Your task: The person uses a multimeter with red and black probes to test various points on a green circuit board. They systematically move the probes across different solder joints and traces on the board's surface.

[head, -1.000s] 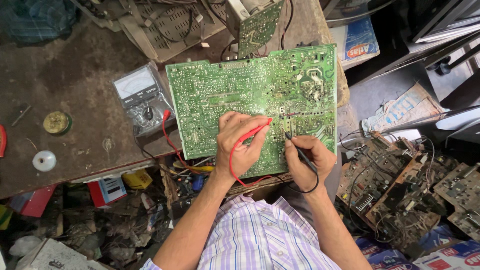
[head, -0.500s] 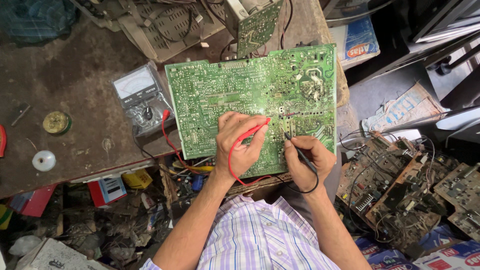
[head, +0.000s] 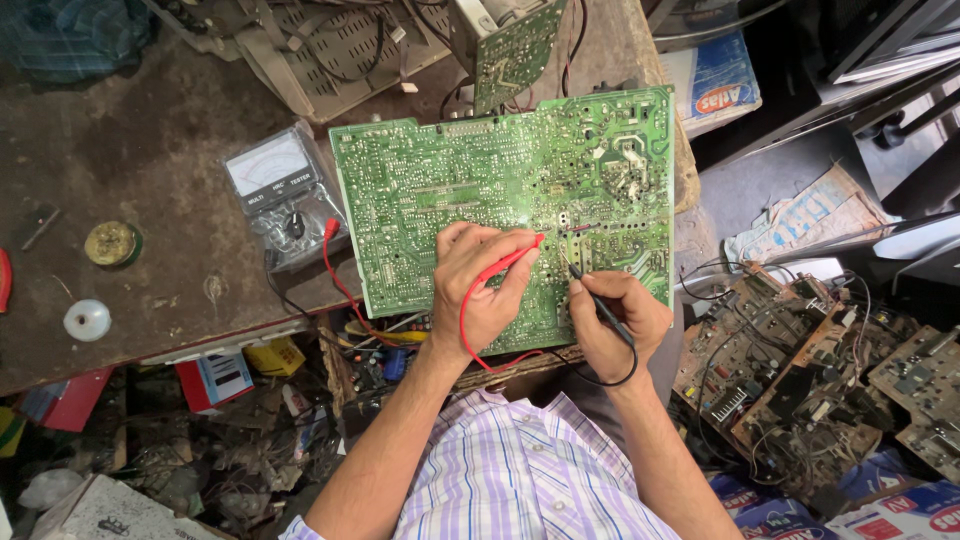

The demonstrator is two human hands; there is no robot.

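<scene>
While my left hand [head: 480, 290] pinches the red probe [head: 510, 257] between thumb and fingers, closed tight on its shaft, the tip touches the solder side of the green circuit board [head: 450, 190] near its middle. My right hand [head: 615, 315] is wrapped shut around the black probe [head: 590, 292], held like a pen, its tip set on the board just beside the red one. Both hands rest on the board's near edge. A red lead [head: 335, 270] loops from my left hand back to the analogue meter [head: 285, 195], which lies in a clear plastic cover on the dark workbench [head: 150, 150], touching the board's left edge. A black lead [head: 620, 370] curls under my right wrist. Further left on the bench sit a round brass-coloured tin [head: 112, 243] and a small white reel [head: 87, 320], well apart from the board. Below the bench edge an open drawer [head: 385, 350] holds a jumble of small tools and parts; I cannot tell them apart. Behind the board stands a smaller green board [head: 515, 50], tilted. To my right, a pile of old circuit boards [head: 800, 370] lies on the floor.
</scene>
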